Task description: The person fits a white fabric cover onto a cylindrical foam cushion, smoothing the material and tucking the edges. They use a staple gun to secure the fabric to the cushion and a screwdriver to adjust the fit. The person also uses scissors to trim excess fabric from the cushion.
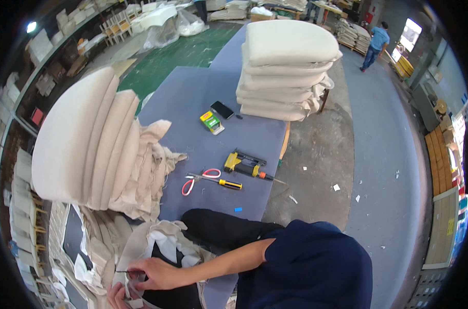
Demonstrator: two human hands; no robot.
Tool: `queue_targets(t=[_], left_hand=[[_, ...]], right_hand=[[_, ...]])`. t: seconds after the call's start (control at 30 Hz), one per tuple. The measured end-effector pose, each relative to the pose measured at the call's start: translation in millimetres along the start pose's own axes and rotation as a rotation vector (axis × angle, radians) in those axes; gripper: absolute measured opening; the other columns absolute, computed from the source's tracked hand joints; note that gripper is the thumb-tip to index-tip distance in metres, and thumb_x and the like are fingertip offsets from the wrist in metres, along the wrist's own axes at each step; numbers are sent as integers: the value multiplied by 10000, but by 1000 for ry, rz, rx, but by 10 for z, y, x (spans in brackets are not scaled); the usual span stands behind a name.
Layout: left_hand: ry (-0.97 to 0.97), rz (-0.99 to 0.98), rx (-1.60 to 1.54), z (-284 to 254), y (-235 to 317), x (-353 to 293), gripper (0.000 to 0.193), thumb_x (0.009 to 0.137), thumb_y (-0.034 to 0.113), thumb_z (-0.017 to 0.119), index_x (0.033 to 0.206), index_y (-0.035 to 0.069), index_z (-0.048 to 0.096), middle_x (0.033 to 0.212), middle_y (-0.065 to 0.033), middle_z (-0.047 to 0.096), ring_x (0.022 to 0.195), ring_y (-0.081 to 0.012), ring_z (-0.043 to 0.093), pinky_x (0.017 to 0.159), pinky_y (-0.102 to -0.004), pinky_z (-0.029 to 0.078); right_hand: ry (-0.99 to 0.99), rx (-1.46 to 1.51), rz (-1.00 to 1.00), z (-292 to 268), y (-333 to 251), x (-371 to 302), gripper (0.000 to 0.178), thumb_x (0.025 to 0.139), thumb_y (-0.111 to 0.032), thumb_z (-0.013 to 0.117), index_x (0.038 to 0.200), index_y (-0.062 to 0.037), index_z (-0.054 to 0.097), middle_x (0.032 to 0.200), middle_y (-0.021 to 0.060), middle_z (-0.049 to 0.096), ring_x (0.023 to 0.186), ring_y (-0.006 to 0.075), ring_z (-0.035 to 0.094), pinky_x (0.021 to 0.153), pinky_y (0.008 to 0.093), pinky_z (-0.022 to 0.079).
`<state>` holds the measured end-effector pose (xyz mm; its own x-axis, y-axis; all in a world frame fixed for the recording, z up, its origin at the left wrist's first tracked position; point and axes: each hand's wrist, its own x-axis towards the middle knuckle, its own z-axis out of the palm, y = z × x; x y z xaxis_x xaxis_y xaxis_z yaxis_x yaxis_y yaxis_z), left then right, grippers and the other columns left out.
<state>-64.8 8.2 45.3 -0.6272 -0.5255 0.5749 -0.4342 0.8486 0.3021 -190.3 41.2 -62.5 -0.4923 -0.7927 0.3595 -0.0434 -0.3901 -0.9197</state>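
Beige cloth (pixel 136 239) gathers at both hands: the left hand (pixel 116 296) curls its fingers on the near edge, and the right hand (pixel 159 273), bent nearly closed, draws thumb and fingertips together there, a thin dark strip (pixel 121 271) poking out, its kind unclear. Beyond the hands leans a row of pale cushions (pixel 79 144). Ahead and right of the right hand, red-handled scissors (pixel 196 177), a screwdriver (pixel 230 184) and a yellow-and-black staple gun (pixel 242 167) lie on the blue-grey counter (pixel 187 144). Farther ahead come a green-and-yellow box (pixel 211 122), a phone (pixel 222 109) and stacked cushions (pixel 290 72).
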Motion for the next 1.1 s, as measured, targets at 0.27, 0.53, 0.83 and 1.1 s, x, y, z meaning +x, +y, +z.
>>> queue_targets(t=[0.27,0.53,0.83,1.1], left_hand=[[66,-37,-77,63,-363,95,254,678,-8,675,931,17,672,1041,-129,707,1134,-384,643,984,-474,476],[132,-76,-156,-82,-755,-158,254,681,-80,707,921,-5,671,1032,-109,713,1113,-342,650,966,-417,492],[150,-47,-148,-29,-679,-76,253,667,-59,747,898,13,674,1031,-102,716,1114,-354,648,959,-430,498],[152,12,-186,-185,-701,-226,306,586,-6,789,865,67,685,1047,-62,713,1152,-347,635,953,-436,514]], right_hand=[[-169,-320,-185,-525,-73,36,239,967,-201,614,1119,-41,705,966,166,731,850,299,725,773,387,567],[-261,-402,-180,-210,-127,-22,138,958,-154,653,1018,-35,688,759,129,660,639,317,633,585,387,475],[-239,-437,-167,-101,-149,158,123,905,-151,716,947,-37,740,796,115,707,648,307,652,586,361,485],[-200,-323,5,72,-156,9,164,948,-116,686,964,46,701,636,61,521,612,84,456,561,290,391]])
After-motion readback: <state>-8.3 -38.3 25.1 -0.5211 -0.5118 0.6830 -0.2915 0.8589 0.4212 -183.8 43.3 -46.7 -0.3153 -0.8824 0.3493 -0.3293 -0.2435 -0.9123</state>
